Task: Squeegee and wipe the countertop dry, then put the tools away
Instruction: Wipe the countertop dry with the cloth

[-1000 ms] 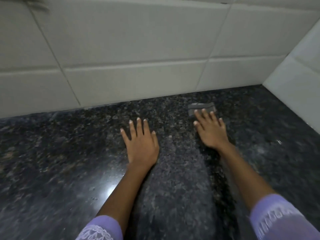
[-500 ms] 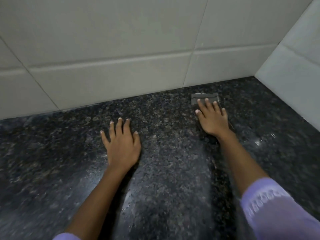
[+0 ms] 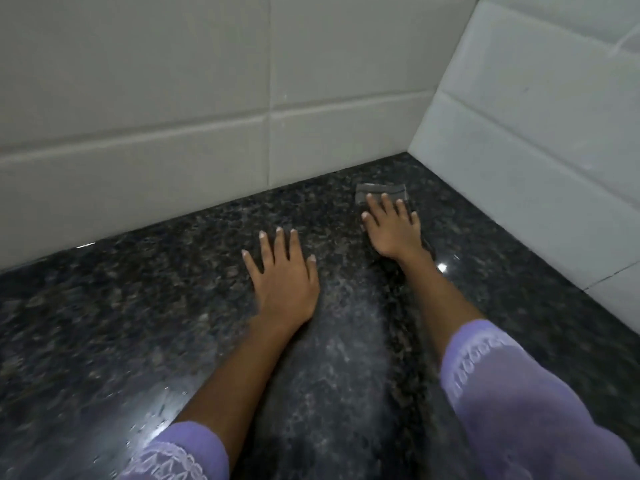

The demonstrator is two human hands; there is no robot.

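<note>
The countertop (image 3: 104, 341), a dark speckled stone, fills the lower part of the view and meets the tiled wall (image 3: 138, 98) at the far side and a second tiled wall (image 3: 536, 150) at the right, so the work is now in the far right corner. A duller, matte strip runs from near to far between the two arms; it looks wiped, though this is only a judgement from the surface. At the near left the stone shines and carries small drops, so this part seems wet and is probably left to do.

The left hand (image 3: 282, 275) lies flat on the stone, palm down, fingers spread moderately wide, holding nothing; it seems to support the person. The right hand (image 3: 393, 230) presses flat on a grey cloth (image 3: 381, 190), fingers extended and close together, not curled around it. The cloth lies on the countertop near the far wall, a little apart from the corner, and its far edge shows beyond the fingertips.

No squeegee is in view, so one cannot tell if that step is finished. The wiping appears to be under way, and putting the tools away is not yet done.
</note>
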